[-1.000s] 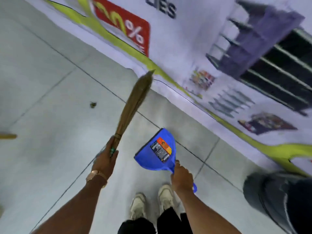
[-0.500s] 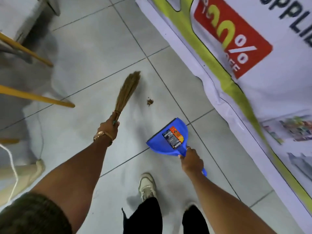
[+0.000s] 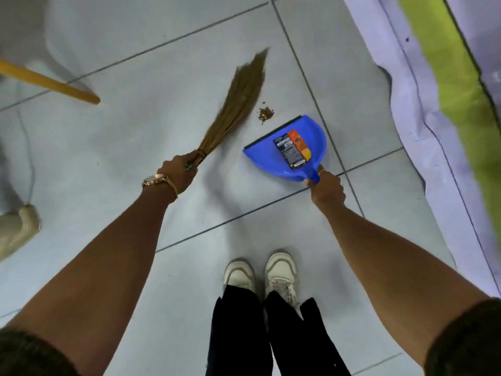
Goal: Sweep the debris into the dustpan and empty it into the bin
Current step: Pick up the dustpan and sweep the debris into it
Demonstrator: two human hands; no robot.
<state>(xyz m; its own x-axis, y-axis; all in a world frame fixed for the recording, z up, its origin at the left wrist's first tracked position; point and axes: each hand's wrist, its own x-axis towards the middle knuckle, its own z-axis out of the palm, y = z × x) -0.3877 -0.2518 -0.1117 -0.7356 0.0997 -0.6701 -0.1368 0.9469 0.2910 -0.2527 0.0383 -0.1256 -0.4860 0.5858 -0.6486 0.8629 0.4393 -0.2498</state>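
I am looking down past my white shoes (image 3: 259, 275), standing together on the grey tiled floor (image 3: 141, 126). My left hand (image 3: 177, 173), wearing a watch (image 3: 154, 180), is wrapping its fingers tight around the bound neck of the straw broom (image 3: 238, 96), whose bristles are slanting up and to the right. My right hand (image 3: 326, 189) is closing around the handle of the blue dustpan (image 3: 287, 147), which is lying low with its dark front edge facing up-left and a printed label (image 3: 294, 149) inside it. The debris (image 3: 265, 114), a small brown pile, is sitting on the tile just beyond that edge, between the pan and the bristles. Farther off, a wooden stick (image 3: 48, 82) is lying at the left and a white-and-green banner (image 3: 444, 104) is spreading along the right.
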